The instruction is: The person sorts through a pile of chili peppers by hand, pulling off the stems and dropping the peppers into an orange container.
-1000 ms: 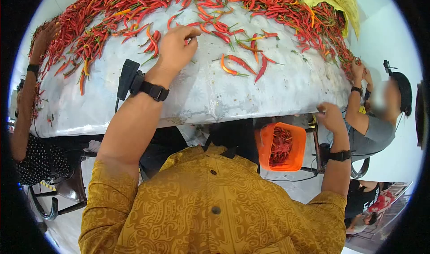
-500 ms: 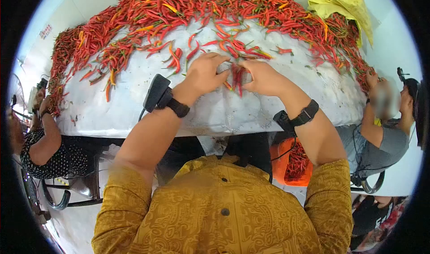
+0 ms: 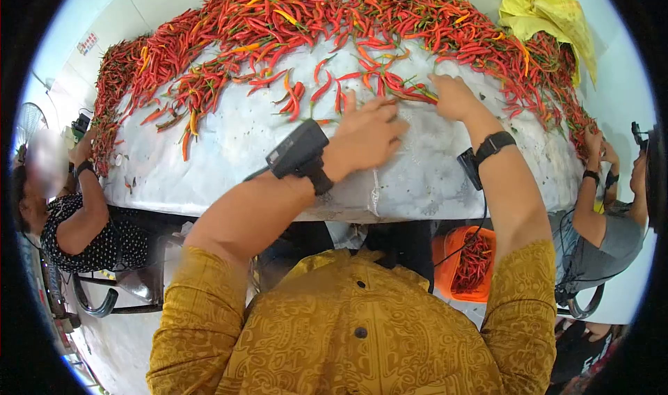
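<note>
Red and orange chillies (image 3: 396,85) lie loose on the pale sheet covering the table, in front of a long heap (image 3: 278,19). My left hand (image 3: 367,136) is over the sheet just in front of them, slightly blurred, with its fingers apart and nothing visible in them. To its right, my right hand (image 3: 456,97) is at the right end of the loose chillies, beside the green and yellow tips. Its forefinger and thumb look apart, and no chilli shows in its grasp.
An orange crate (image 3: 445,256) of chillies stands below the table's front edge. A yellow sack (image 3: 546,12) lies at the back right. Co-workers sit at the left (image 3: 90,231) and right (image 3: 605,235), their hands at the heap's ends.
My hands have moved apart, the right one right and forward. The small bunch of chillies between them no longer shows there. The camera view has shifted slightly.
</note>
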Available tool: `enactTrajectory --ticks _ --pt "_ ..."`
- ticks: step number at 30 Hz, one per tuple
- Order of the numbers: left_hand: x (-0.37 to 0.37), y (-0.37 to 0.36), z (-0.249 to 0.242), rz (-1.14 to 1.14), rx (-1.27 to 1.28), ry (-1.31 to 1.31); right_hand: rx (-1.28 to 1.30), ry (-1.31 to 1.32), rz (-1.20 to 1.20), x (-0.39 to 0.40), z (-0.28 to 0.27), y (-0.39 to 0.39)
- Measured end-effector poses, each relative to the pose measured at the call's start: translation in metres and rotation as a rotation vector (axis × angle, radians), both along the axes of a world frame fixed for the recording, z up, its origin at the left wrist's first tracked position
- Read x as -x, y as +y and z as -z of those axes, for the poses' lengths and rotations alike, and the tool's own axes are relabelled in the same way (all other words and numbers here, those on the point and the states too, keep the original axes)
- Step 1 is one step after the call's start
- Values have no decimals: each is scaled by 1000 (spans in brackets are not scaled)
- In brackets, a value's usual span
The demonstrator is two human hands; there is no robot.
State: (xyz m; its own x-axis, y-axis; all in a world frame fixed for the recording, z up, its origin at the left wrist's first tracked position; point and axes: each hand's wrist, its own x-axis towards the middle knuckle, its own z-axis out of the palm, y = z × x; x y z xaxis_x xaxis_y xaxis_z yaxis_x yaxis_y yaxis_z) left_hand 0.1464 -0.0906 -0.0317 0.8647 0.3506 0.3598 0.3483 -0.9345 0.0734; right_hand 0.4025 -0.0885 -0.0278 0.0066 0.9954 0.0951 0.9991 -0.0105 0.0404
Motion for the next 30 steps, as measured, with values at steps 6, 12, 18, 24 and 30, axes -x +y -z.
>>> enactTrajectory --ticks 6,12,18,24,30 --pt "50 43 -11 -121 -18 -48 -28 197 -224 89 -16 40" --pt "129 74 -15 -183 29 -12 113 261 -442 174 -32 61" --pt "209 95 -28 -459 56 141 31 435 -700 249 -25 74" --pt "194 103 -43 -400 24 -57 -197 676 -861 217 -53 16" --pt "99 104 -19 -148 -146 -38 -147 515 -582 138 -45 -84"
